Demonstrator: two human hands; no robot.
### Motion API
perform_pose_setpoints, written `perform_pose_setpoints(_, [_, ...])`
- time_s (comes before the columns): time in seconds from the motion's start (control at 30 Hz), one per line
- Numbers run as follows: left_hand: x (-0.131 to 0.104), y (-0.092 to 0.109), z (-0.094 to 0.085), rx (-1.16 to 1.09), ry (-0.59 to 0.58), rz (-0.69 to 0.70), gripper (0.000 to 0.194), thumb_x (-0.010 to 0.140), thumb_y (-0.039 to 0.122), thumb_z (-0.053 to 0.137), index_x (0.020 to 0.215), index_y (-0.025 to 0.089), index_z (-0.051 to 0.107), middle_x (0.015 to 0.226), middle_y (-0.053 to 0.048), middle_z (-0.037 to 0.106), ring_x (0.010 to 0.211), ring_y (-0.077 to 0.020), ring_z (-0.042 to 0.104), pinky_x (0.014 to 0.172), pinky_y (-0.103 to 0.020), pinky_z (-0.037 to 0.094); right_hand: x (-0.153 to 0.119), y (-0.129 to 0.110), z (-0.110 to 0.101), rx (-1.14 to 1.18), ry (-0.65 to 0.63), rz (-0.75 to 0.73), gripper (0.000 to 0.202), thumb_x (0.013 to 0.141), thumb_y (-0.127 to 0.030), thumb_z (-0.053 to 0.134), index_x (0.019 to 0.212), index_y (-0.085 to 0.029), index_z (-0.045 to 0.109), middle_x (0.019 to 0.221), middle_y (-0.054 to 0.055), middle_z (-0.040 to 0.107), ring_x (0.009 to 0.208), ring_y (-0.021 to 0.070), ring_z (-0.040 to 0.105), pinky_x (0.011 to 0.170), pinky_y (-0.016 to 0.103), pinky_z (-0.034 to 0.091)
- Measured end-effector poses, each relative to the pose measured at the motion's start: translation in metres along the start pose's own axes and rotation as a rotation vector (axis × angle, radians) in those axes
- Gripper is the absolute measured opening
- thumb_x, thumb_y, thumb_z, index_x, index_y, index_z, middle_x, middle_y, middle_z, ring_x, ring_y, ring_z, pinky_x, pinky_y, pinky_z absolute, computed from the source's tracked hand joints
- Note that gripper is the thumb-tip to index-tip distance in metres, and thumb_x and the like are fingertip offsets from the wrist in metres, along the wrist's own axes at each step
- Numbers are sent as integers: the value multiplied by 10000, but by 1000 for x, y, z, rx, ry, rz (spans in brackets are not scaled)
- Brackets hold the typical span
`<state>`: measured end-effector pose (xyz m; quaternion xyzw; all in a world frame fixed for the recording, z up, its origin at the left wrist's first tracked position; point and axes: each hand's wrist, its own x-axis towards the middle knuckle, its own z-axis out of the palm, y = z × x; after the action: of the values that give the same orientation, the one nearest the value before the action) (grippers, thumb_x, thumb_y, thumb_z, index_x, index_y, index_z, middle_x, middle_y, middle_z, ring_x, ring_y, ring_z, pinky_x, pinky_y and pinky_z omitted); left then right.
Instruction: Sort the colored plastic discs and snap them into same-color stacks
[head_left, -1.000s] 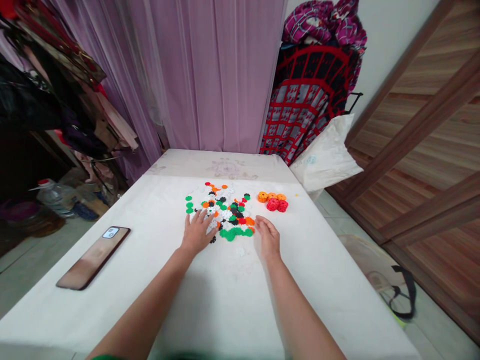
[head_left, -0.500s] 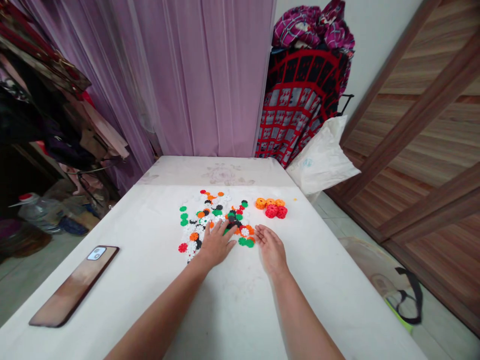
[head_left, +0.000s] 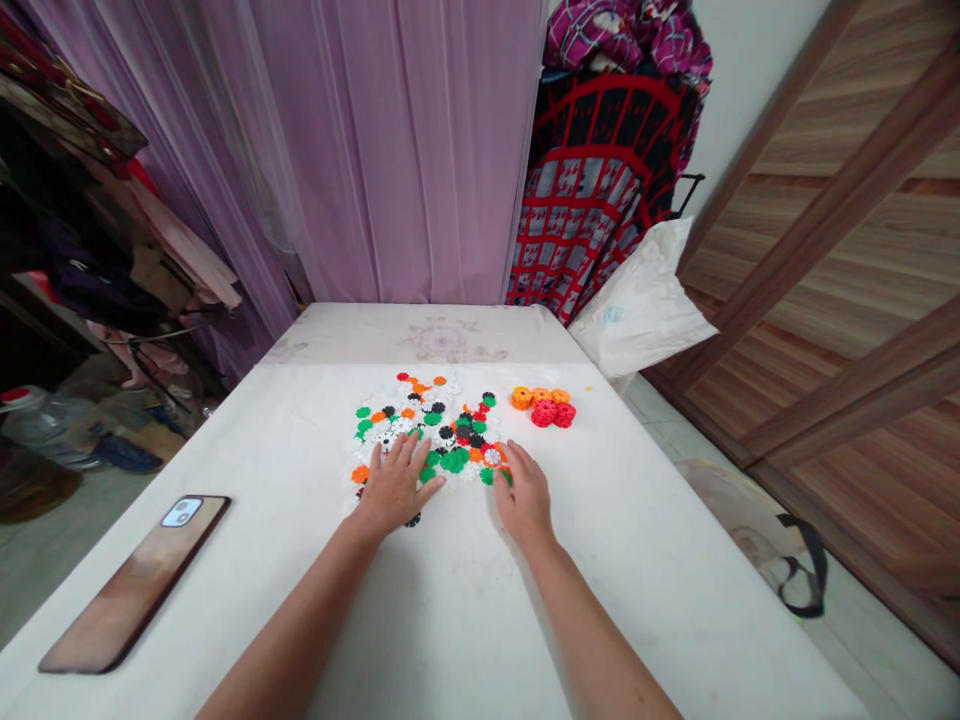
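Many flat, notched plastic discs [head_left: 454, 460] in white, green, black, orange and red lie loosely spread across the white-covered table. My left hand [head_left: 391, 488] rests palm down over the left front part of the spread, fingers apart, covering some discs. At the right edge of the spread, my right hand [head_left: 523, 490] has its fingertips by an orange and white disc [head_left: 492, 457] and green ones. Its fingers are extended, with the thumb tucked near a green disc. Beyond it stand orange disc stacks [head_left: 522, 398] and red disc stacks [head_left: 544, 413], grouped apart from the loose pieces.
A phone [head_left: 139, 580] lies face down at the table's left side. Past the right edge are a white bag [head_left: 637, 310] and a clear bag with black handles [head_left: 757, 530]. A purple curtain [head_left: 405, 150] hangs behind the table [head_left: 450, 640].
My left hand has moved left and toward me over the discs, uncovering green ones. The right hand has shifted slightly left and turned more palm down, reaching the discs' right edge.
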<state>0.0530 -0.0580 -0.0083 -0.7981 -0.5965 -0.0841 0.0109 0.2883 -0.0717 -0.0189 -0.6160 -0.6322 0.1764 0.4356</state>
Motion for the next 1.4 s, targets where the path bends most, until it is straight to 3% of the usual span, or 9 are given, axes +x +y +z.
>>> perform_pose_setpoints(0.13, [-16,8,7,-6,39,99,664,955,665,385,1534,346,440,1612,-93,413,1494,-356,349,1204,-626,219,-7,-23,0,-473,-301,-104,536,975,-333,477,1483,-166,506,1612,166,390,1500,336,335,1203,621,247])
perform_pose_setpoints(0.3, [-17,14,0,-81,-59,186,580,953,654,420,1478,421,498,1634,-69,377,1520,-365,294,1197,-652,203,15,-27,3,-500,-473,-233,513,1008,-313,425,1511,-225,475,1629,112,373,1514,306,321,1219,620,210])
perform_pose_setpoints(0.47, [-5,5,-10,-211,-25,207,496,1007,541,374,1427,371,577,1578,-67,469,1484,-310,382,1189,-587,299,41,5,10,-197,-286,-281,479,984,-251,378,1408,-191,592,1471,117,582,1374,251,523,1172,483,391])
perform_pose_setpoints(0.67, [-8,-12,-11,-105,225,-135,519,961,517,481,1371,243,644,1474,-151,574,1443,-408,416,1183,-678,229,28,31,2,-153,110,-154,362,928,-244,435,1089,-199,756,1143,104,752,1083,249,667,998,424,529])
perform_pose_setpoints(0.87, [-15,-11,1,-179,226,-202,591,917,583,524,1373,224,636,1517,-191,516,1431,-428,426,1159,-698,260,12,18,-4,-212,27,-192,309,879,-184,490,984,-241,775,1048,78,764,982,235,663,927,406,533])
perform_pose_setpoints(1.03, [-8,-17,-6,-497,291,-47,502,958,509,463,1329,231,656,1457,-123,596,1383,-292,519,1147,-501,419,16,21,-5,-32,69,-95,308,917,-281,465,978,-234,764,1002,72,773,947,220,688,881,370,551])
perform_pose_setpoints(1.17, [-10,-41,-21,-609,483,-311,445,951,460,474,1268,226,681,1295,-90,706,1241,-251,632,1093,-428,478,18,23,-10,-46,21,-71,290,897,-312,484,920,-239,764,953,64,774,915,222,690,858,365,547])
perform_pose_setpoints(1.3, [-14,-64,-28,-619,498,-596,389,917,453,499,1160,254,727,1173,-53,754,1141,-255,677,1038,-417,510,20,22,-16,-64,-17,-58,284,885,-314,495,930,-243,767,962,57,775,924,222,694,862,367,543])
perform_pose_setpoints(1.4, [-14,-72,-25,-722,503,-684,387,901,462,503,1138,250,723,1163,-42,760,1142,-241,678,1049,-402,503,22,23,-19,-83,9,-46,294,895,-318,490,940,-236,768,973,63,772,933,221,692,867,367,546])
